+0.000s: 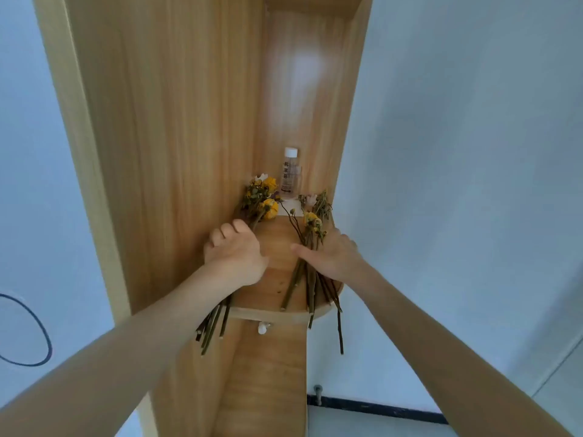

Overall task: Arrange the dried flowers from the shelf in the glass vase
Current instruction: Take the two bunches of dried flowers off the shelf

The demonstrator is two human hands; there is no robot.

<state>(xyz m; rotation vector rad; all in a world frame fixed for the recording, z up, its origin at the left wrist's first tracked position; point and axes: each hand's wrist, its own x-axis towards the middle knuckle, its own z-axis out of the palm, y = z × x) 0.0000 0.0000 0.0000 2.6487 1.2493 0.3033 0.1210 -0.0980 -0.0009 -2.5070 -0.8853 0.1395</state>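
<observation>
Bare forearms reach up to a rounded pale-wood shelf [271, 272]; the left hand [235, 253] curls tight round one bunch of yellow dried flowers [263, 200]; the right hand [331, 258] lies over a second bunch [310, 228], and I cannot tell if it grasps; no glass vase shows. Brittle heads could shed, or overhanging stems slip free, if pulled fast; the clear white-capped bottle [291, 175] behind might topple. Tall wooden niche; pale walls [473, 152].

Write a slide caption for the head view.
Left hand grips the left bunch of dried flowers, right hand holds the right bunch, on a wooden shelf before a capped bottle.
</observation>
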